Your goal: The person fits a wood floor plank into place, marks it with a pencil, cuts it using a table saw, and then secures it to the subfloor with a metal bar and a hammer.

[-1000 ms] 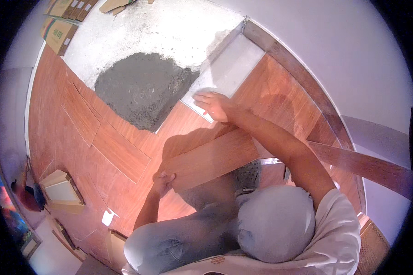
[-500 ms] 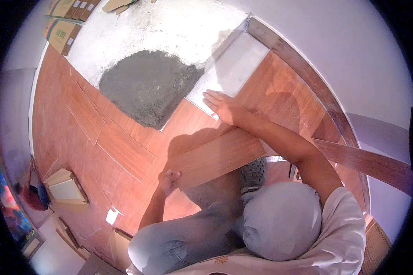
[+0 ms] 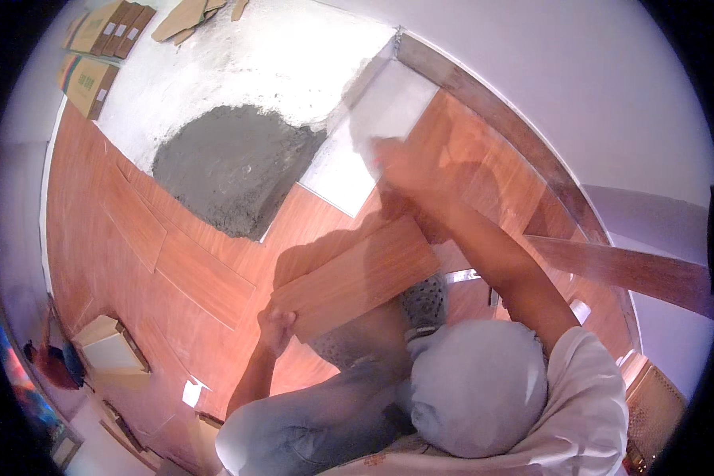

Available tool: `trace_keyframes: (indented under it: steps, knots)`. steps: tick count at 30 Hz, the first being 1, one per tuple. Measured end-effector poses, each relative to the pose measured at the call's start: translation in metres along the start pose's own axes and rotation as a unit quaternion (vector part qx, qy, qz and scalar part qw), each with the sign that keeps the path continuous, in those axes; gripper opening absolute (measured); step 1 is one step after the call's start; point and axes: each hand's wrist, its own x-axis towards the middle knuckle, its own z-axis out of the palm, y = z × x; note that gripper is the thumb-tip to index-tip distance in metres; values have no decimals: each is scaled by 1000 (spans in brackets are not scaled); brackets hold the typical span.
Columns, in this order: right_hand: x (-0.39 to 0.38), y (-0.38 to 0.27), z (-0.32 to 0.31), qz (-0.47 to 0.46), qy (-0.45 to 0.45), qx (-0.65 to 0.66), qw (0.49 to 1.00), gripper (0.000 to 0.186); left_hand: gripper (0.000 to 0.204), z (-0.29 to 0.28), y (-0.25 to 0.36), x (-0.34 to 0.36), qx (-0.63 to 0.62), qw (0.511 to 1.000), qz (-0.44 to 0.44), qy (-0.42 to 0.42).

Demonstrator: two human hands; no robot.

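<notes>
My left hand (image 3: 278, 324) grips the lower-left end of a loose wood-look plank (image 3: 357, 282), fingers wrapped at its edge above my bent legs. My right hand (image 3: 393, 159) is a motion-blurred shape over the floor, just right of a pale white rectangular section (image 3: 341, 186); its fingers cannot be made out, nor can I tell whether it touches the surface. Left of that section lies a patch of wet-looking grey mortar (image 3: 222, 170), bordered below by wood-look planks (image 3: 198, 282).
Cardboard boxes (image 3: 87, 83) and scraps (image 3: 182, 20) are at the upper left. An opened carton (image 3: 111, 349) lies lower left. A wall (image 3: 595, 95) with brown skirting curves along the right, where a darker strip (image 3: 635, 266) crosses. A woven item (image 3: 654, 401) is at the lower right.
My right hand has moved upward and blurred, from spread fingers over the pale section to its right side. My left hand still grips the plank. The view has shifted slightly.
</notes>
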Motion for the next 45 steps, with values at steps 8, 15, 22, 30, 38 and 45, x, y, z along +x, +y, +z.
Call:
trace_keyframes:
  steps: [8,15,22,30,38,45]
  knots:
    - [-115,81,-53,288,212,-2,934,27,67,33,70,-30,31,999,20,-18]
    - [-157,28,-20,302,252,309,866,42,49,113,108,10,23,999,14,-32]
    - [-67,0,-9,269,156,752,582,32,35,190,75,84,-63,998,13,-19]
    - [-22,60,-19,224,156,680,680,29,30,194,50,165,73,980,151,106]
    - [-3,61,-28,171,154,686,690,30,65,211,39,150,493,710,426,268]
    - [12,63,-26,174,143,667,710,25,74,212,30,150,527,670,458,253]
